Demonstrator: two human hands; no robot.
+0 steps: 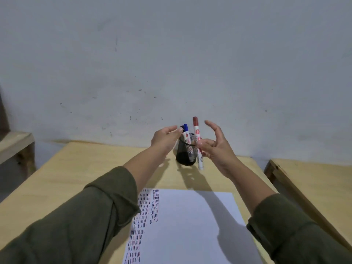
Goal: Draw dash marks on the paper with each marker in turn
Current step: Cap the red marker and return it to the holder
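The right hand point(215, 147) keeps a closed grip on the red marker point(197, 141): thumb and middle fingers pinch the white barrel near its middle, while the forefinger stands free and spread above. The marker is nearly upright, red cap on top, lifted clear of the table point(85, 168) and just beside the cup. The left hand point(165, 139) has a half-open grip; its fingertips reach the blue marker point(186, 135), which stands in the cup, but I cannot tell if they already pinch it or only touch it.

From near to far: the paper point(190, 225) lies flat on the table in front of the person, with two columns of short dashes along its left side and the rest blank. Behind it stands the dark mesh cup point(185, 155), close to the wall point(171, 54).

What could go wrong, in my judgement: the red marker is held by few fingers only, so it may slip or turn when the cap is pulled. Also both hands work very near the light cup; a push from the left hand could tip it and throw the blue marker on the table.
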